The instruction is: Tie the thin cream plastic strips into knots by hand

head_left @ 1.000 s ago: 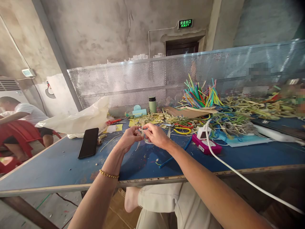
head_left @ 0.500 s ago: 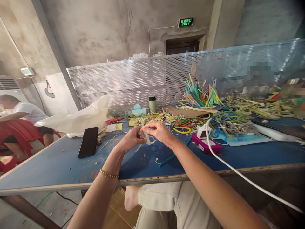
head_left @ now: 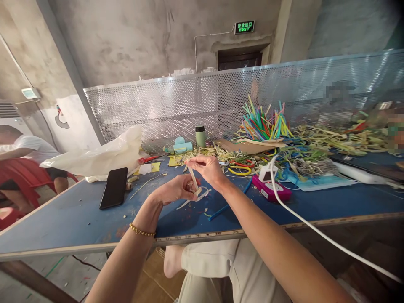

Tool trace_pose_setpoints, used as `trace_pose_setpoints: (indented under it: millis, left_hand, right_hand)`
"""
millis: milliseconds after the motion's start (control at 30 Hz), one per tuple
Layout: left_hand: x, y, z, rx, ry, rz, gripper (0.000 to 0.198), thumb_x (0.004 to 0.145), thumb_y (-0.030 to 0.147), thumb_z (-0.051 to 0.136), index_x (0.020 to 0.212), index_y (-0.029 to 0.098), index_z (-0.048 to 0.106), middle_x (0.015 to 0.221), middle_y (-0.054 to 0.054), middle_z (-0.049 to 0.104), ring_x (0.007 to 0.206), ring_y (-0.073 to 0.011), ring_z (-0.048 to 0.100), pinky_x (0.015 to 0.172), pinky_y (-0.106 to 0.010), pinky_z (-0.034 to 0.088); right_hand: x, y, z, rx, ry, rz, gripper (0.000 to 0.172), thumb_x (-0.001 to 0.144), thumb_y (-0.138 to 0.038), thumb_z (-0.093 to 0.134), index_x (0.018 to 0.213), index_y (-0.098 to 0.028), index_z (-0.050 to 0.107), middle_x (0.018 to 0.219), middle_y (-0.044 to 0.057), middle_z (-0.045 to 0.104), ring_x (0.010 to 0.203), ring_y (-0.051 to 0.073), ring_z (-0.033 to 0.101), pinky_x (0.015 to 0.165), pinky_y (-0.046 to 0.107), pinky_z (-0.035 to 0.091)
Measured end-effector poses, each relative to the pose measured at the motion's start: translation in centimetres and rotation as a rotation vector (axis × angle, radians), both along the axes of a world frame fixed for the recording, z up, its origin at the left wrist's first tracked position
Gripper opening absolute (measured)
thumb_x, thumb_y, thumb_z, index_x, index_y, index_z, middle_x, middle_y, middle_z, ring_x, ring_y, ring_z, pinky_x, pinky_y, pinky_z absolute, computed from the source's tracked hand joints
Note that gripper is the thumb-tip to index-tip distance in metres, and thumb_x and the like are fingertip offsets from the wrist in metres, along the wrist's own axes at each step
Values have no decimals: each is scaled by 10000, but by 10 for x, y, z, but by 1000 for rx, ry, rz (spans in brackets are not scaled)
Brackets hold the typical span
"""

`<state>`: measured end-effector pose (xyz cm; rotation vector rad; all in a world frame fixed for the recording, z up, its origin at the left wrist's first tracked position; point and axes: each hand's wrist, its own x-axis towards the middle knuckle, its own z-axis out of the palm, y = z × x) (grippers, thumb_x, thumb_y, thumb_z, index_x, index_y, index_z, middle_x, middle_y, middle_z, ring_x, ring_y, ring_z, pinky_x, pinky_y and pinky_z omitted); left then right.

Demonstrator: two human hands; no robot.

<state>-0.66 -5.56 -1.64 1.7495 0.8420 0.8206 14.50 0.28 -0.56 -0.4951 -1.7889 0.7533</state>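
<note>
Pale, thin strips (head_left: 194, 180), folded or looped together, are held between my two hands above the blue table. My left hand (head_left: 176, 188) is closed round their lower part, thumb and fingers pinching, with loose ends sticking out to the right and below. Above it, my right hand (head_left: 206, 168) pinches the upper end of one strip between thumb and fingertips. That strip runs taut and slanting from one hand to the other. A blue stick (head_left: 219, 211) lies on the table below my right hand, partly covered by the forearm.
On the blue table (head_left: 78, 223) lie a black phone (head_left: 114, 187), a white plastic bag (head_left: 104, 153) and a magenta box (head_left: 274, 190) with a white cable. Behind stand a green bottle (head_left: 200, 136) and colourful stems (head_left: 265, 122), with strip scraps at right. A person (head_left: 30, 147) sits at left.
My hands have moved apart: the left has dropped slightly, while the right stays higher. A length of pale strip now stretches between them.
</note>
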Motion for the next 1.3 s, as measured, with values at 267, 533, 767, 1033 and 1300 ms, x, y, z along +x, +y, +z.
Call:
trace_pose_setpoints:
  millis: [267,533,767,1033,1300]
  left_hand:
    - [-6,9,2,-7,-369,120,315,587,247,863,802,137,661,657,20,551,607,-86,468,609,-239,340]
    - [-8,17,0,109,-309,279,342,589,333,853,535,129,584,511,17,514,499,-74,413,516,-244,309]
    - [-12,17,-2,42,-250,321,333,618,360,837,704,122,622,512,8,574,376,-100,503,409,-238,315]
    - [-5,14,-2,68,-240,373,341,583,228,839,754,143,556,562,17,597,511,-158,632,493,-251,456]
    - [-2,9,-1,105,-151,268,283,600,171,810,754,138,575,626,24,573,539,-124,588,541,-264,473]
  right_hand:
    - [20,1,7,23,-1,-347,291,874,-402,579,861,-131,685,692,63,679,577,151,621,537,255,480]
    - [14,-14,5,-164,-236,3,225,823,-167,528,1043,-141,568,1031,115,688,410,61,560,355,189,417]
    - [13,1,-5,-9,-307,-13,110,827,-166,546,913,-154,613,770,36,670,615,120,622,557,219,494]
    - [15,-4,0,79,-409,-103,264,879,-299,520,764,-137,694,583,-5,579,555,111,501,529,222,348]
    - [12,-6,0,-98,-393,-10,107,759,-214,577,726,-157,661,565,-33,559,498,91,488,497,205,358]
